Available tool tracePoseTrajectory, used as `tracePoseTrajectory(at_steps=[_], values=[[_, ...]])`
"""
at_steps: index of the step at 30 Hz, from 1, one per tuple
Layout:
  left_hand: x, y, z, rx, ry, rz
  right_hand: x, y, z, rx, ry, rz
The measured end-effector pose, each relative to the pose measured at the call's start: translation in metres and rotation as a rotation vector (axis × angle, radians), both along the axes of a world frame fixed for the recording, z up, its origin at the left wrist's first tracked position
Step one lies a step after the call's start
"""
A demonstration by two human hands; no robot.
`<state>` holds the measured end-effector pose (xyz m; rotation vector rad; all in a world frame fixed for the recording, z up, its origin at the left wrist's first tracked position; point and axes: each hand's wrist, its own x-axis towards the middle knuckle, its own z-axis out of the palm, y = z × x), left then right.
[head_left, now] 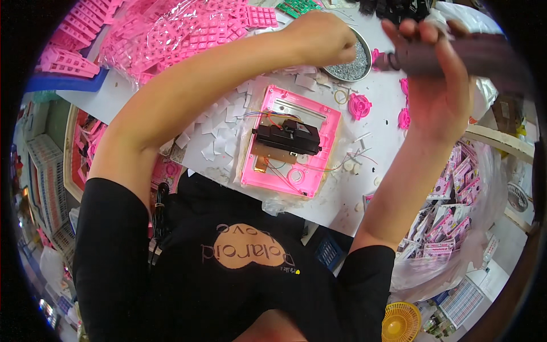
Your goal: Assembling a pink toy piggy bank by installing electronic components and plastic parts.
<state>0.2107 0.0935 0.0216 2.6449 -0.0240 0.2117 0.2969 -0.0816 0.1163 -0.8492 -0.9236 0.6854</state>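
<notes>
My left hand [326, 40] reaches over a round metal bowl [368, 50] of small silver screws [352, 67]. Its fingers curl closed at the bowl, and whatever they pinch is hidden. On the right, my right hand [447, 85] is wrapped around a dark electric screwdriver [478, 56], slightly blurred, its tip pointing left. Between my forearms lies an open pink plastic casing [329, 139] on a clear plastic sheet. A black mechanism [288, 137] sits across it, with thin coloured wires [273, 114] and a brown circuit board [274, 154].
Bagged pink keypad parts [182, 40] heap at the back left, near a green circuit board [297, 7]. White paper scraps [219, 128] and round pink parts [359, 106] lie around the casing. A plastic bag of printed pink pieces [453, 211] stands right, above a yellow basket [401, 322].
</notes>
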Motion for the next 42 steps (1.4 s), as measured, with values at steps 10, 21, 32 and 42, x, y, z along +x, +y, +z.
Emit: tracePoseTrajectory(at_steps=[10,21,32,42], values=[[-0.181,-0.043,0.016,-0.232,-0.295,-0.094,-0.131,-0.029,-0.005,0.107,-0.212,0.011],[-0.187,-0.046,0.006,-0.231,-0.355,0.001,-0.131,-0.029,-0.01,0.123,-0.124,0.146],[-0.21,-0.051,-0.018,-0.042,-0.243,0.159,-0.137,-0.014,-0.041,0.091,-0.147,-0.03],[-0.204,-0.045,-0.026,-0.137,-0.288,0.124,-0.14,-0.004,-0.049,0.108,-0.194,-0.037]])
